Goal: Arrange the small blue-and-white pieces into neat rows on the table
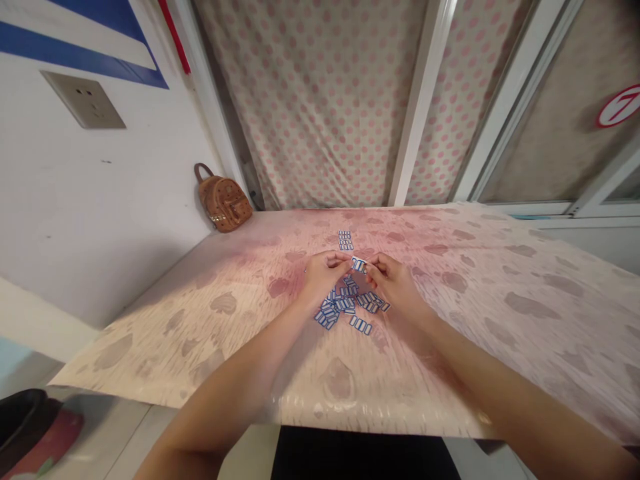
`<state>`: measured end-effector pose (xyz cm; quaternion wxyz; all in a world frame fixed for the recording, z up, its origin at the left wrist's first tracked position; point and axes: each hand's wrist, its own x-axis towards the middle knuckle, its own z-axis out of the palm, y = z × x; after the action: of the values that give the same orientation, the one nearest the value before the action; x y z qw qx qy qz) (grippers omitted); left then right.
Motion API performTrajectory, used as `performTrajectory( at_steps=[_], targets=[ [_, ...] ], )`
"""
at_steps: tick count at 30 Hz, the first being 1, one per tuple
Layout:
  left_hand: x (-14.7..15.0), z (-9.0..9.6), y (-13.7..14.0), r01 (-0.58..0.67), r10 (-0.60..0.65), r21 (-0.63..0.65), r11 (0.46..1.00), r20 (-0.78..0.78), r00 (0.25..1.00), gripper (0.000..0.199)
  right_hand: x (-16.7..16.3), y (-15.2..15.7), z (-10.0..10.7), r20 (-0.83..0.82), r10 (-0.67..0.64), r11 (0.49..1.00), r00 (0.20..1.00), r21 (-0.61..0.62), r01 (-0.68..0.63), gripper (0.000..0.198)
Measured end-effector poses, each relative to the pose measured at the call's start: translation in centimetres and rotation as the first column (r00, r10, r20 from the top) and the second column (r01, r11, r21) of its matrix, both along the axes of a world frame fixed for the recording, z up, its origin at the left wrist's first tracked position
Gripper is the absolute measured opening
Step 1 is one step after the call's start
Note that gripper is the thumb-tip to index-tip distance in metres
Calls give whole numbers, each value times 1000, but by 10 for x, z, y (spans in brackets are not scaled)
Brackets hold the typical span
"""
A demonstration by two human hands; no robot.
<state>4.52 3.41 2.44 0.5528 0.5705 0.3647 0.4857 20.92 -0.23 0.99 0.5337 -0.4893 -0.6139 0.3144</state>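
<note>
Indoors, patterned cloth (340, 373) lies beneath both hands (323, 275), before dotted curtains (325, 100).

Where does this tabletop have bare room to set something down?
Bare tablecloth spreads right of the right hand, left of the left hand toward the brown backpack, and between the heaped pieces and the near edge. Crowded: the near side of the hands, where those pieces lie, and just beyond, where a small block sits.
</note>
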Motion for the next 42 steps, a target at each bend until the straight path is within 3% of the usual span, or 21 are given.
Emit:
performTrajectory(
  at_steps=[13, 18, 28, 32, 36, 42],
  targets=[
    [1, 1, -8, -12, 12, 16, 1000, -6, 1000, 12, -3, -3, 8, -8, -20, 1000, 1000, 23, 20, 35],
    [2, 2, -10, -15, 15, 9, 1000, -1, 1000, 14, -2, -2, 10, -102, -6, 1000, 995, -19, 4, 44],
    [3, 2, -11, -9, 9, 18, 1000, -10, 1000, 18, -1, -4, 10, -245, 6, 998, 970, -57, -20, 35],
    [3, 2, -10, -18, 18, 40, 999, -3, 1000, 15, 0, 0, 6, -334, -13, 989, 943, -144, -37, 36],
    [4, 4, -12, -19, 21, 85, 996, -26, 999, 15, 1, 0, 5, -430, 6, 953, 903, -271, -136, 26],
    [4, 5, -14, -8, 8, 61, 998, 9, 1000, 16, 1, -2, 7, -505, 9, 937, 863, -297, -184, 23]
  ],
)
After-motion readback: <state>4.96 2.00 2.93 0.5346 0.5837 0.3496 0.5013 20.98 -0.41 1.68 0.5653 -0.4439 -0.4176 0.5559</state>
